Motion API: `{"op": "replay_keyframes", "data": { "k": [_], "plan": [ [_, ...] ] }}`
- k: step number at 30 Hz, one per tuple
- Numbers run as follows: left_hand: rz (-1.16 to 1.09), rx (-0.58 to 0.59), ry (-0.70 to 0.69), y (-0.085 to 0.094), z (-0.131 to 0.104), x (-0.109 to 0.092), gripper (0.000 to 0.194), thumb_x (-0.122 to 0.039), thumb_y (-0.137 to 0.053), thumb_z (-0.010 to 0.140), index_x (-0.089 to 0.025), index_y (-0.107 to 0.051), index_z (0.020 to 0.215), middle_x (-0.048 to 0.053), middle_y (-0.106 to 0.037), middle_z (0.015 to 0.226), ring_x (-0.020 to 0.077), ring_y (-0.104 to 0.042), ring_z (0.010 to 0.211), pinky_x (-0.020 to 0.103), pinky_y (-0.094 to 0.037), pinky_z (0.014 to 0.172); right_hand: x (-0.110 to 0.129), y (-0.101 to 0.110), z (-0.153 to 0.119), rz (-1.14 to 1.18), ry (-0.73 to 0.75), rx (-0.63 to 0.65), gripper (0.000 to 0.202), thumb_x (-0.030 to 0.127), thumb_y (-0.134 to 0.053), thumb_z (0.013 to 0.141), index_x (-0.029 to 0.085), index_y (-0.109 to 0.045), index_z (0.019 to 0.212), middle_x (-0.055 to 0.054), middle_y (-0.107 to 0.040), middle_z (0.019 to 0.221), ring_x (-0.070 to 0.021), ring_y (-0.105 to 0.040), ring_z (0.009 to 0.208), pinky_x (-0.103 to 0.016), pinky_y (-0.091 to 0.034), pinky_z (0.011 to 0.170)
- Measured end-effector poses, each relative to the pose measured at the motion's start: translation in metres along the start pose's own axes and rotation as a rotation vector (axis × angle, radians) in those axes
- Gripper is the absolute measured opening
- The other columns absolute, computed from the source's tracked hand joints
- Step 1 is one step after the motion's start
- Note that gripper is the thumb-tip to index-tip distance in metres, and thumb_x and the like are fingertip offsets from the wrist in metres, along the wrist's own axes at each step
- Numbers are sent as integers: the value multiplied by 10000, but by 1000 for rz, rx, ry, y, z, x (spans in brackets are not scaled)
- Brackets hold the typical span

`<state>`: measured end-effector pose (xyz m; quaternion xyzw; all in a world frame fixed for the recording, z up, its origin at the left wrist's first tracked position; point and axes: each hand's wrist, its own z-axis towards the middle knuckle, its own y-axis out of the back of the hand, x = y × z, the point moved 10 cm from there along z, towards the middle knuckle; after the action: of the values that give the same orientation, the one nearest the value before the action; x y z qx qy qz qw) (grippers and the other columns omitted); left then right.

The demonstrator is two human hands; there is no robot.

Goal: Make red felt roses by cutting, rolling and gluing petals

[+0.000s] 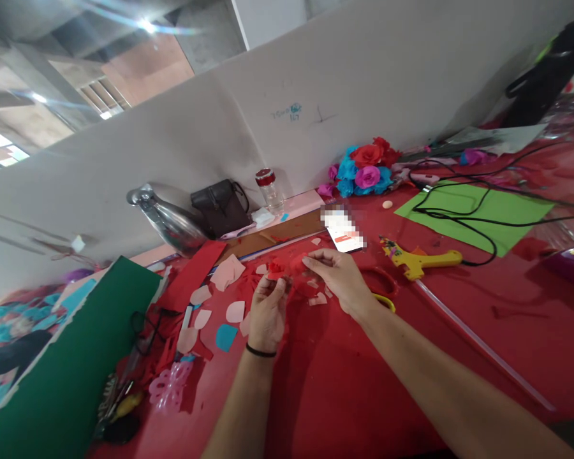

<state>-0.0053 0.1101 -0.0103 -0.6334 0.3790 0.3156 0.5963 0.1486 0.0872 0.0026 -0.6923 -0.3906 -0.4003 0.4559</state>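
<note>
Between the fingertips of my left hand (268, 312) is a small red paper flower (275, 269), its petals facing up. My right hand (337, 277) pinches a red paper petal (297, 262) between thumb and fingers, just right of the flower. A small gap seems to lie between petal and flower. Pale pink paper petals (235, 312) and a blue petal (226, 338) lie on the red table left of my left hand. Scissors (385, 302) with a yellow and red handle are partly hidden behind my right forearm.
A yellow glue gun (428, 260) with a long clear glue stick (483, 344) lies at right, its black cord crossing a green sheet (478, 213). Behind are a phone (343, 231), paper flowers (366, 169), a jar (270, 191) and a metal flask (167, 220). A green board (76, 357) stands left.
</note>
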Motion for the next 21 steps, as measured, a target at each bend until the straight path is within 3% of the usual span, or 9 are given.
{"op": "replay_keyframes", "data": {
  "k": [7,10,13,21],
  "plan": [
    [45,3,-32,1,1,1,226,-223,-827,565,-196,-659,714,-31,-693,751,96,-635,737,275,-483,836,-2,-4,-2,-17,-3,30,222,399,-684,667,219,-640,789,-13,-684,751,-157,-608,609,-245,-498,404],
    [71,13,-46,-1,0,0,232,-203,-818,575,-192,-673,756,-20,-703,806,99,-634,766,271,-482,840,1,-4,1,-24,73,30,177,364,-681,676,208,-640,749,-19,-699,729,-161,-648,657,-217,-494,452],
    [94,13,-69,-3,-2,-4,221,-174,-807,588,-188,-684,771,-17,-705,811,96,-631,782,244,-476,829,4,-5,3,-40,152,35,148,341,-674,691,202,-649,736,-24,-707,707,-156,-662,660,-206,-485,477],
    [136,12,-81,-2,-1,-3,202,-165,-798,593,-179,-703,771,-3,-707,796,98,-624,760,225,-472,789,8,-6,1,-49,199,40,135,330,-682,700,201,-660,735,-14,-707,691,-146,-650,624,-228,-487,515]
  ]
}}
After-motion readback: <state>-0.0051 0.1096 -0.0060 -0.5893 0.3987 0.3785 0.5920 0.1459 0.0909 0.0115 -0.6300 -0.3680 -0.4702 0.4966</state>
